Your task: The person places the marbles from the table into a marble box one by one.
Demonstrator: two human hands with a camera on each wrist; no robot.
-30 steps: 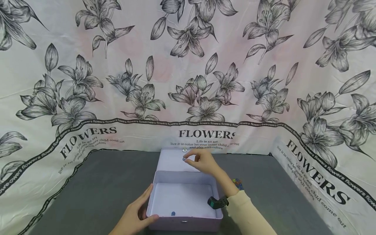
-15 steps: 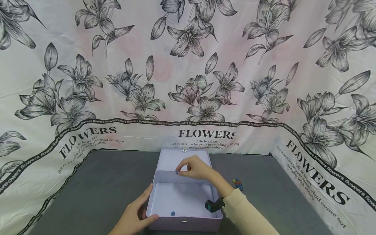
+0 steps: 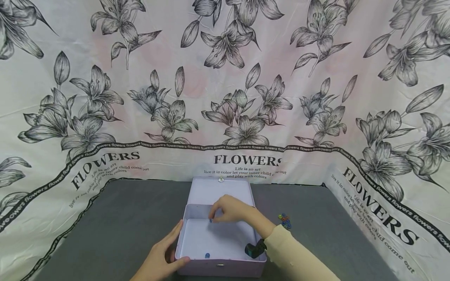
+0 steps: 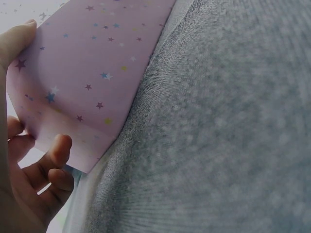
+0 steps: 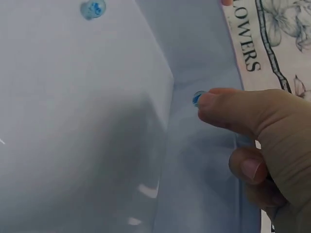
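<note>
Pinching a blue marble (image 5: pixel 196 99) in the right hand (image 3: pixel 230 208), holding it inside the open box (image 3: pixel 239 268) near the back wall, well behind another marble (image 3: pixel 207 255) at the front. Gripping the box's left side on a gray worktop (image 3: pixel 140 210) with the left hand (image 3: pixel 159 253).

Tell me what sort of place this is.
Probably a curtained-off tabletop workspace: a grey cloth-covered surface, flower-printed sheeting along its back and sides, and an open lilac box.

Cream right sleeve (image 3: pixel 297 251) — black wrist device (image 3: pixel 256 249), greenish patch (image 3: pixel 249 250).
</note>
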